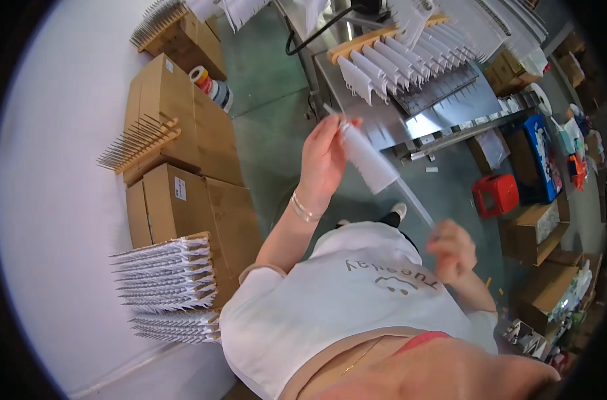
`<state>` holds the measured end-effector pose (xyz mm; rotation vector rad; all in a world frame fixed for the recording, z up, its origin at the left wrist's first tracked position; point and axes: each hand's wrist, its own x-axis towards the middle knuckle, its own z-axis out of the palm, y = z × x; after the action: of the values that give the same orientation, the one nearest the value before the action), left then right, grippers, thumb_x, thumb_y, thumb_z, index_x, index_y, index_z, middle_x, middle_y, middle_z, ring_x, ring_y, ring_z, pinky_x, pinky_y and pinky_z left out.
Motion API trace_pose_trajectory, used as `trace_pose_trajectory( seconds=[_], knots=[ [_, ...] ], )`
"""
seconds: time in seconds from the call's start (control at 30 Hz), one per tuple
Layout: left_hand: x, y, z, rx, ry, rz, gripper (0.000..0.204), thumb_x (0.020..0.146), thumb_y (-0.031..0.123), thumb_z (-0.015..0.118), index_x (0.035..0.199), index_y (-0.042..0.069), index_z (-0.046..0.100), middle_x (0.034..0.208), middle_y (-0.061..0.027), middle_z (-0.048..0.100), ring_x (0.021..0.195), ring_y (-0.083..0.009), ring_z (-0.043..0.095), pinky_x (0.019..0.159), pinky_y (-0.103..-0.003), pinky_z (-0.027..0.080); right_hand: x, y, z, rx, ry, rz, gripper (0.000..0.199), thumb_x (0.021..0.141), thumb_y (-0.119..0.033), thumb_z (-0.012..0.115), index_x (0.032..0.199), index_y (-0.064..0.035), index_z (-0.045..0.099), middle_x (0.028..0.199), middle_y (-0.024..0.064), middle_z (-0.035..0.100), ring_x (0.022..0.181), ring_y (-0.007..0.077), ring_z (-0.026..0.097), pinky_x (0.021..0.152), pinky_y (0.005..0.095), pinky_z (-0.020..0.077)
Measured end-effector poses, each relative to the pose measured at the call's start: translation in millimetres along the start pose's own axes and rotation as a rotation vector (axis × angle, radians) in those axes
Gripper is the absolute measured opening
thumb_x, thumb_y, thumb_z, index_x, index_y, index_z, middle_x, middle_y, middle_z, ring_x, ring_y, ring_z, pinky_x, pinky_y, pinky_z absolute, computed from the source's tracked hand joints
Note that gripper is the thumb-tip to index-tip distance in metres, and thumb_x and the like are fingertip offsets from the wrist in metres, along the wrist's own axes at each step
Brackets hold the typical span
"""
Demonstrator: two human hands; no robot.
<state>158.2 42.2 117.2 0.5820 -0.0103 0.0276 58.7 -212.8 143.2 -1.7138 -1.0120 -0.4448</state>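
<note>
While the 2 hands are raised in front of the body, the white sleeve (369, 160) hangs between them in the air, just off the near corner of the metal tabletop (381, 127) as seen from above. Its long axis slants from upper left to lower right, and a slim pale strip (415, 201) continues that line out of its lower end.

The left hand (325, 157) is the nearer to the sleeve: its fingers pinch the upper end, so the sleeve lies down and to the right of them. The right hand (453, 250) is well apart from the sleeve, at the lower end of the strip; the fingers look curled, but whether they grip cannot be told.

On the tabletop, along its left edge, a wooden bar (357, 47) carries a row of white pieces (403, 67). A red stool (495, 195) is on the floor beyond the right end of the tabletop's near edge.

Limits of inspection: motion blur covers the right hand and hides the strip's lower tip. The left fingers mask the sleeve's upper end. The far side of the tabletop is crowded and partly cut off at the upper rim.
</note>
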Motion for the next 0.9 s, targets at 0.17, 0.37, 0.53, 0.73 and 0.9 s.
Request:
trace_pose_trajectory(
  seconds=[0.17,0.37,0.53,0.73,0.9],
  knots=[
    [7.1,-16.0,35.2,0.08,-0.085,0.045,0.019,0.092,0.017,0.052,0.097,0.0,0.059,0.097,-0.0097,0.062,0.095,-0.0174,0.057,0.083,-0.027,0.043,-8.1,-9.5,-12.7,0.217,0.42,0.381,0.044,0.095,-0.037,0.043,0.097,0.0054,0.057,0.079,0.0135,0.052,0.062,0.0203,0.049,0.052,0.0277,0.0388],
    [21.1,-37.3,48.6,0.054,-0.129,-0.08,0.019,0.089,0.016,0.057,0.097,-0.001,0.062,0.096,-0.0092,0.063,0.091,-0.0141,0.058,0.077,-0.021,0.042,1.9,-24.4,-22.8,0.015,0.408,0.293,0.041,0.096,-0.031,0.041,0.091,0.0057,0.057,0.076,0.0152,0.057,0.065,0.019,0.051,0.057,0.0277,0.0397],
    [28.4,-44.1,46.0,0.049,-0.112,-0.131,0.018,0.09,0.016,0.056,0.093,0.0,0.062,0.093,-0.0078,0.063,0.087,-0.0133,0.059,0.077,-0.022,0.045,26.2,-41.2,-19.9,-0.179,0.332,0.289,0.036,0.097,-0.021,0.041,0.084,0.0087,0.056,0.073,0.0163,0.056,0.063,0.0209,0.051,0.055,0.0283,0.0385],
    [29.7,-50.0,28.0,0.262,0.309,0.151,0.024,0.091,0.019,0.055,0.108,0.003,0.058,0.098,-0.0018,0.061,0.088,-0.0067,0.051,0.082,-0.023,0.039,60.7,-33.3,-8.7,-0.304,0.216,0.246,0.028,0.095,-0.009,0.039,0.083,0.0102,0.055,0.075,0.0164,0.059,0.06,0.0186,0.052,0.057,0.0272,0.0401],
    [96.5,-23.3,3.4,0.235,0.367,0.303,0.021,0.092,0.023,0.053,0.101,0.006,0.059,0.1,-0.0012,0.059,0.092,-0.0077,0.051,0.079,-0.023,0.04,85.8,-6.5,9.1,-0.221,0.234,0.287,0.025,0.094,-0.005,0.04,0.081,0.0096,0.055,0.076,0.0137,0.059,0.062,0.0147,0.052,0.058,0.0245,0.0405]
  ],
)
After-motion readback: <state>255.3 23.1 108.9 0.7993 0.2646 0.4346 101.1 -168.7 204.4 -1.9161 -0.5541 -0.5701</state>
